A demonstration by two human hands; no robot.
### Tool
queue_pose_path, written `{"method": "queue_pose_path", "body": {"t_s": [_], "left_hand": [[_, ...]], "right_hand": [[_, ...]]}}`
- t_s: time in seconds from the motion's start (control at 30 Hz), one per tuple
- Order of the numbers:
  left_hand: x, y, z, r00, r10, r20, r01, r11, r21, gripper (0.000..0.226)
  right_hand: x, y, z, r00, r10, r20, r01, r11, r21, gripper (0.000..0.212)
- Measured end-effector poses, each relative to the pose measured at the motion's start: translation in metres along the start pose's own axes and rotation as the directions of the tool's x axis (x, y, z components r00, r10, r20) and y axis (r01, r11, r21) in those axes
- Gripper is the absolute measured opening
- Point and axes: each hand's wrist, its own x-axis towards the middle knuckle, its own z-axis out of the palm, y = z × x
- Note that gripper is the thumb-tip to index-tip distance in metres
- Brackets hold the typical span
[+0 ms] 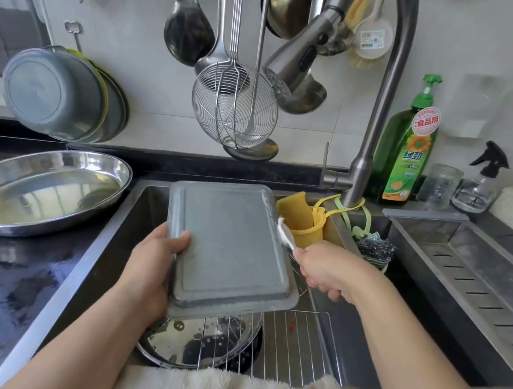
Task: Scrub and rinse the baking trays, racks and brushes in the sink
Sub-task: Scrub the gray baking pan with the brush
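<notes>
Over the sink point(104, 239), mid-scrub on a tray.
Left hand point(153, 259) clamped on baking tray point(231, 247), thumb over its upturned underside; right hand point(326, 273) curled round white brush point(285, 236), bristles at the tray's right edge. Below, wire rack point(293, 348) and round pan point(194, 344) lying unrinsed, apparently waiting.
</notes>
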Motion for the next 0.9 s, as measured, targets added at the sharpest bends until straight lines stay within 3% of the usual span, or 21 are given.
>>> {"method": "queue_pose_path", "body": {"t_s": [0.17,0.23,0.3,0.43,0.53,0.63,0.9], "left_hand": [[0.005,0.006,-0.009,0.991,0.044,-0.129,-0.057,0.994,-0.098,0.031],[0.008,0.005,-0.013,0.991,0.02,-0.134,-0.034,0.994,-0.107,0.032],[0.007,0.002,-0.009,0.998,-0.002,-0.058,0.0,0.999,-0.048,0.029],[0.0,-0.001,0.007,0.996,-0.043,0.073,0.039,0.998,0.053,0.03],[0.004,0.003,-0.003,0.999,-0.022,-0.025,0.022,0.999,-0.025,0.03],[0.008,0.005,-0.016,0.992,-0.059,-0.116,0.047,0.993,-0.105,0.032],[0.012,0.005,-0.014,0.967,-0.099,-0.233,0.056,0.981,-0.186,0.033]], "right_hand": [[-0.014,0.004,-0.008,0.952,0.18,0.249,-0.158,0.982,-0.106,0.046],[-0.017,0.001,-0.009,0.944,0.188,0.272,-0.162,0.98,-0.117,0.045],[-0.014,-0.003,-0.007,0.965,0.171,0.2,-0.162,0.985,-0.062,0.044],[-0.004,0.0,-0.007,0.994,0.087,-0.07,-0.09,0.995,-0.05,0.04],[-0.012,0.001,-0.013,0.997,0.054,0.055,-0.054,0.999,0.003,0.042],[-0.022,-0.001,-0.013,0.979,0.08,0.186,-0.059,0.992,-0.115,0.044],[-0.031,-0.004,-0.018,0.95,0.108,0.292,-0.043,0.974,-0.221,0.04]]}}
